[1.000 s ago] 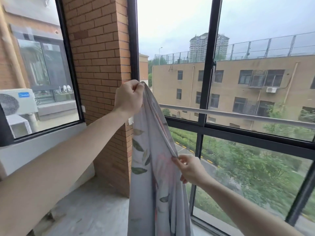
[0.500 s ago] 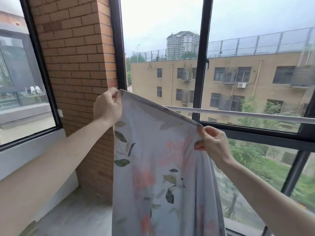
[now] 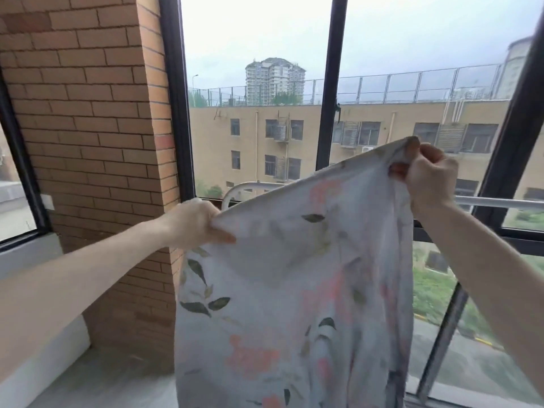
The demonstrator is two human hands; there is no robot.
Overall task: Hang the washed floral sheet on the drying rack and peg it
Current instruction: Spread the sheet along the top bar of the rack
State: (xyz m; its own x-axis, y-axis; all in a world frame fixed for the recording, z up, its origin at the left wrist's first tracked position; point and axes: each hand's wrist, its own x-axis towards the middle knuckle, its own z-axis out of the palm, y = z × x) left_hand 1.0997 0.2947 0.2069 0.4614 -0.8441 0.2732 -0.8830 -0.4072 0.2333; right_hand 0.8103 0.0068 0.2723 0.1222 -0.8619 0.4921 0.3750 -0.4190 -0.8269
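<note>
A: Head view. Left hand (image 3: 194,223) pinches one end of the floral sheet (image 3: 294,290)'s top edge, low. Right hand (image 3: 428,179) is fisted round the other end, bunched, and held higher. Sheet is spread in the air between them, the rest hanging down out of frame.

B: Rack?

A: White drying rack (image 3: 500,203) rail runs behind the sheet, in front of the window (image 3: 329,83). Sheet isn't over it yet, as far as I can tell. No pegs in view.

B: Advice for the step?

A: My read: level the top edge first, since the left end sits lower. Keep it taut, carry it over the rail, then let it drape evenly. Un-bunch the right corner before pegging, or it'll dry creased.

B: Room?

A: Glazed balcony. Brick pillar (image 3: 88,113) on the left, pale ledge (image 3: 29,254) under the side window, grey floor (image 3: 103,384). Outside there's a tan building (image 3: 309,142) and an overcast sky.
</note>
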